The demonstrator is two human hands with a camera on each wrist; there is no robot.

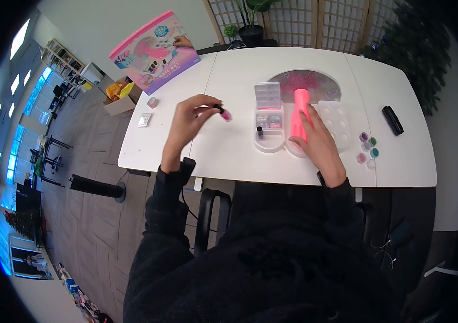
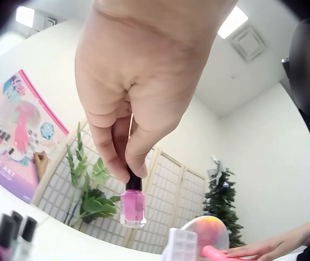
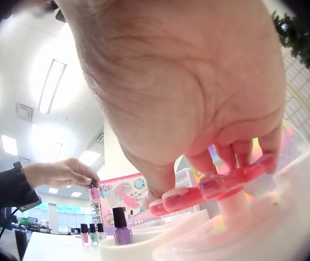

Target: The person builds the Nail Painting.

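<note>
My left hand (image 1: 186, 123) pinches the black cap of a small pink nail polish bottle (image 2: 134, 207), which hangs upright above the table. On the right, my right hand (image 1: 321, 144) holds a pink plastic model hand (image 1: 301, 98), thumb on one side and fingers across it; part of it is hidden beneath my palm. The model hand stands on a white base (image 3: 236, 215). A purple polish bottle (image 3: 123, 232) with a black cap stands in the white tray (image 1: 257, 144) to the left. Pink, green and clear bottles (image 2: 15, 239) stand near my left hand, blurred.
Behind the model hand is a rounded mirror (image 1: 323, 82). A clear lidded box (image 1: 268, 94) stands open beside it. Several glitter pots (image 1: 374, 153) and a black case (image 1: 393, 120) lie right. The product box (image 1: 156, 54), a small jar (image 1: 153, 102) and a white packet (image 1: 144, 119) are left.
</note>
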